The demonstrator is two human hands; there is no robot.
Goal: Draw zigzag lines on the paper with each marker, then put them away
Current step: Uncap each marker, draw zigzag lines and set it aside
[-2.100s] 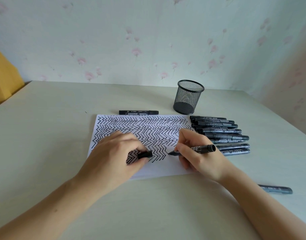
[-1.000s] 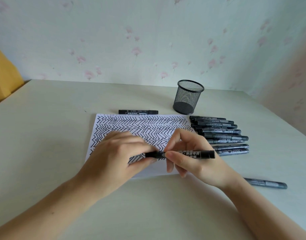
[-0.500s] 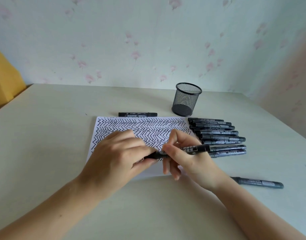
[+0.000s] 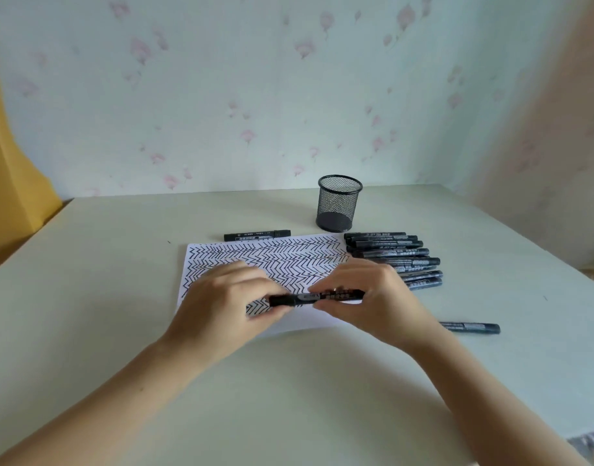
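Observation:
A white paper covered with black zigzag lines lies on the table. Above its near part I hold a black marker level, with both hands on it. My left hand grips its capped left end and my right hand grips the barrel. The cap sits on the marker. A row of several black markers lies to the right of the paper, partly hidden by my right hand. One marker lies above the paper's far edge, and another marker lies near my right forearm.
An upright black mesh pen cup stands behind the paper's far right corner, near the floral wall. The pale table ends at the right and near the yellow object on the left.
My right hand stopped drawing and lifted the marker. My left hand brought the cap to its tip and pushed it on. The camera tilted up a little.

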